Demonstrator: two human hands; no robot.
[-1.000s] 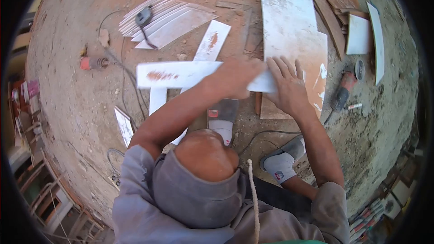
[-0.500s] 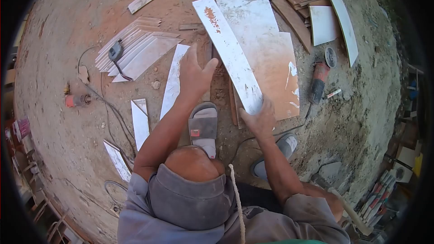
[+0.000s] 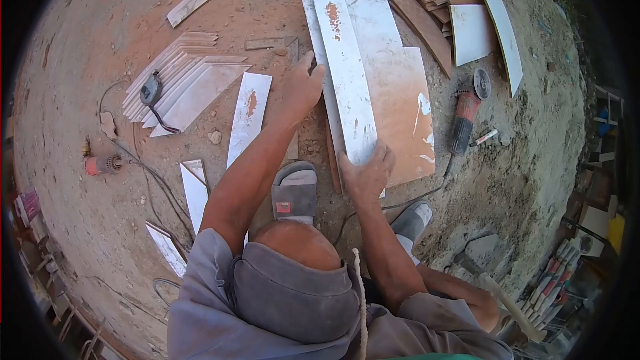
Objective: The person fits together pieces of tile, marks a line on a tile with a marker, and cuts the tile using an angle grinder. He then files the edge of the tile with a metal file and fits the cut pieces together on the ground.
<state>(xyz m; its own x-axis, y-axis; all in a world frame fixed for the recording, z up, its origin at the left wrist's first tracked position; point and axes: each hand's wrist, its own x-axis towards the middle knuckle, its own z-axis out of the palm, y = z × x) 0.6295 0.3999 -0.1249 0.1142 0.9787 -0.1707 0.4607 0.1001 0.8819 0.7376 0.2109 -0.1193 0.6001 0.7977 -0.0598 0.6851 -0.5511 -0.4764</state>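
Observation:
A long white tile strip (image 3: 347, 73) with a rusty smear near its far end lies lengthwise over the left side of a large white and orange tile (image 3: 400, 93) on the dirt floor. My right hand (image 3: 365, 175) grips the strip's near end. My left hand (image 3: 303, 85) is stretched forward, with its fingers closed on the strip's left edge about halfway along. I crouch over it, with one sandalled foot (image 3: 295, 190) just left of the tiles and the other foot (image 3: 410, 221) to the right.
A red angle grinder (image 3: 461, 123) with its cord, and a marker (image 3: 483, 138), lie right of the large tile. Another white strip (image 3: 248, 117) and a fanned stack of cut tiles (image 3: 190, 77) bearing a small dark tool (image 3: 150, 90) lie to the left. More tile pieces (image 3: 470, 33) are at the back right.
The strip swung from crosswise in both hands to lengthwise, then came down onto the large tile's left side. My left hand let go, hung open, and now holds the strip's edge.

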